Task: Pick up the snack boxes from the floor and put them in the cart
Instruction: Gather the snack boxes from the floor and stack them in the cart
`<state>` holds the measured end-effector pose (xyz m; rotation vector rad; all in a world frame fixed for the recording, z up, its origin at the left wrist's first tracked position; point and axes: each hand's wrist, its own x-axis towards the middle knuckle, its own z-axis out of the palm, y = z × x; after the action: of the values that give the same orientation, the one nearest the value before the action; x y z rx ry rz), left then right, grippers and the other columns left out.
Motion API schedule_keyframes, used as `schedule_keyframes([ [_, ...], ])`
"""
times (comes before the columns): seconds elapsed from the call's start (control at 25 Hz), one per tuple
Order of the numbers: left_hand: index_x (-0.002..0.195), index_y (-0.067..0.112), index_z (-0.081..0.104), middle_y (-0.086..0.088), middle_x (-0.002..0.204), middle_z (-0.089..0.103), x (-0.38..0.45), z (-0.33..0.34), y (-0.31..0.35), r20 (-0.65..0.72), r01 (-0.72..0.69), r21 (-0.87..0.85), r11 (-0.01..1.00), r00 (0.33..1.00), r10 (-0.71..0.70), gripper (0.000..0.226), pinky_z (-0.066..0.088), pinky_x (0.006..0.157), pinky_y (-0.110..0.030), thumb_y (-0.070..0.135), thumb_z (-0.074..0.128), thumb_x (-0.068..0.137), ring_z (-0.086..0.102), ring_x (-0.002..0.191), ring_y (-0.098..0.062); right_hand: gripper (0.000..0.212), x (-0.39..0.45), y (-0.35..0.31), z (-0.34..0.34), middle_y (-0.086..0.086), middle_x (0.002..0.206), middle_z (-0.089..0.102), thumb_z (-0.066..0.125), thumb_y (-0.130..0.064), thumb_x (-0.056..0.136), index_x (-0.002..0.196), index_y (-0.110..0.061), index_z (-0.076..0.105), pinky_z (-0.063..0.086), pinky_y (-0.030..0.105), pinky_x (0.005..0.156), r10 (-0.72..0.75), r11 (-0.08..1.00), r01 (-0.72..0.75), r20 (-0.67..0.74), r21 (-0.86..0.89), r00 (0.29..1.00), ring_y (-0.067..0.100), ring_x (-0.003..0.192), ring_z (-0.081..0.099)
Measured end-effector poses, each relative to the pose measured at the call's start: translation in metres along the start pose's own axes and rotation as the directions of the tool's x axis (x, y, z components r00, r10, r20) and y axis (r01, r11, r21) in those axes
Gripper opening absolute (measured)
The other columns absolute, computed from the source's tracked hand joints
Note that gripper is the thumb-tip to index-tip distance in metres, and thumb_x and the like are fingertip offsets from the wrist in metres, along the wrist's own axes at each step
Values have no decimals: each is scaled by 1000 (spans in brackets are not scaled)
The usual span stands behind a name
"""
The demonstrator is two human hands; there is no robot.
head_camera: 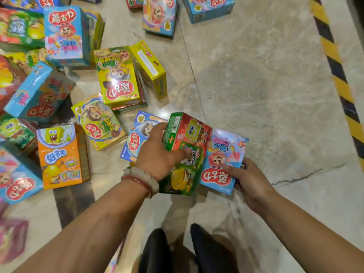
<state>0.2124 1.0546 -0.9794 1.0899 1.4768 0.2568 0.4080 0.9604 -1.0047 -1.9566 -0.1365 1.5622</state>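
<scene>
Head view: at lower centre of the frame, the left hand point(157, 152) curls its fingers over a red-and-green snack box point(187, 131) and a green snack box point(183, 174) beneath it. Just right of these, the right hand point(250, 180) pinches a light-blue snack box point(224, 160) by its lower right edge, thumb on its face. Many more boxes lie scattered on the marble floor point(256, 75) across the left half and top, among them an orange box point(61, 156) and a yellow box point(116, 75). No cart shows, so most of the job seems left.
</scene>
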Motion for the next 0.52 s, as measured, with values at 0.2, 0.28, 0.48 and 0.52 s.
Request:
schedule_keyframes([
  [0.2,107,26,52,-4,90,72,-78,-42,67,-51,17,-256,967,998,-31,59,57,75,-38,13,86,61,70,78,-16,31,-93,-62,-15,9,108,68,63,-8,88,118,-9,52,57,30,70,-20,1000,20,-10,-10,1000,22,88,70],
  [0.28,108,20,54,-8,94,72,-119,-62,108,-88,1,-346,938,995,-34,72,56,81,-46,16,91,46,70,82,-23,38,-143,-98,-19,10,109,69,64,-8,88,124,-7,51,55,31,70,-74,997,74,-6,-10,997,22,87,70],
  [0.48,124,5,49,-14,102,71,-244,-115,230,-124,-69,-456,887,992,14,82,56,80,-44,22,84,51,69,91,-29,33,-298,-202,-32,3,99,71,66,-10,86,116,-9,54,53,19,56,-204,977,207,68,-43,977,10,72,71],
  [0.52,126,4,48,-13,100,72,-271,-126,256,-123,-78,-451,889,992,25,84,56,80,-44,22,84,52,70,91,-29,33,-333,-223,-36,2,100,71,67,-11,85,115,-11,54,53,18,57,-237,969,242,89,-56,967,10,74,71],
])
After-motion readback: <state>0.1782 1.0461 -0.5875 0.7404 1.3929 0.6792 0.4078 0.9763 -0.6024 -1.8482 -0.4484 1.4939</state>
